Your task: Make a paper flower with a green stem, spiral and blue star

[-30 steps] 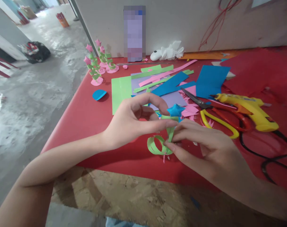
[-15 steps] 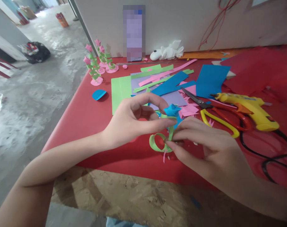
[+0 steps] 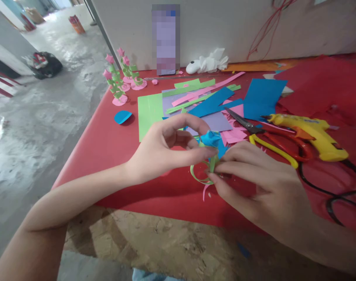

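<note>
Between thumb and fingers, my left hand [image 3: 169,146] pinches a blue paper star [image 3: 210,138], just where green paper meets its underside. My right hand [image 3: 254,175] is closed on a green paper strip [image 3: 199,177] below the star; the strip's free length curls in a loop to the left. Fingertips cover the join between star and strip. Behind the hands lie green paper [image 3: 150,113], purple paper [image 3: 215,121] and blue paper strips [image 3: 211,102]. A blue paper disc [image 3: 123,116] rests apart at the left.
Finished pink paper flowers [image 3: 116,84] on round bases stand at the table's back left. Scissors [image 3: 248,127] and a yellow glue gun [image 3: 315,134] with a black cord [image 3: 309,183] lie to the right. A phone [image 3: 166,41] leans on the wall; crumpled white tissue [image 3: 214,60] sits beside it.
The blue star has turned and dipped slightly between my fingers. The green loop has narrowed and shifted a little right. Both hands stay nearly in place.
</note>
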Motion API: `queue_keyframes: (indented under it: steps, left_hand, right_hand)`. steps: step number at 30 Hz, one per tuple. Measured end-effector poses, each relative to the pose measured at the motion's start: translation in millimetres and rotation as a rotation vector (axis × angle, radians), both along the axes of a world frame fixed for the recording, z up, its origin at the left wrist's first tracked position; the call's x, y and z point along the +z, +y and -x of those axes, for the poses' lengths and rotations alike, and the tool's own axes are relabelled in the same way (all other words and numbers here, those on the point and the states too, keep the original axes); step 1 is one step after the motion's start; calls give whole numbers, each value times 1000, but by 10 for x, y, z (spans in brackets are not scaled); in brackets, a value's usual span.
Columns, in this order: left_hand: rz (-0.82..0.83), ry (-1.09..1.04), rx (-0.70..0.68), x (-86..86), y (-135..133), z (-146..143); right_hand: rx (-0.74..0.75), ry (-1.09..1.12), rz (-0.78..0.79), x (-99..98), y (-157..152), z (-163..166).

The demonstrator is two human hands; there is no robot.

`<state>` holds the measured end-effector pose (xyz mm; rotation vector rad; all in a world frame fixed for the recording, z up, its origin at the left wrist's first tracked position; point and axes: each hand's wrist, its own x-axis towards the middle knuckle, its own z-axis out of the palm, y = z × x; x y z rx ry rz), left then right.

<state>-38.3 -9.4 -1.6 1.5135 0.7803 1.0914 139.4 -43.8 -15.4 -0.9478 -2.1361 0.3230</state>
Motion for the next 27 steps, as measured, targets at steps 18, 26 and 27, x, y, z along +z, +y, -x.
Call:
queue_keyframes:
  steps: [18, 26, 27]
  left_hand:
    - [-38, -14, -60, 6, 2, 17]
    - [-104, 15, -37, 0, 13, 20]
    - [-126, 28, -28, 0, 12, 24]
  right_hand:
    - [37, 45, 96, 14, 11, 1]
    - [41, 50, 173, 8, 31, -8]
    - [37, 45, 169, 9, 34, -8]
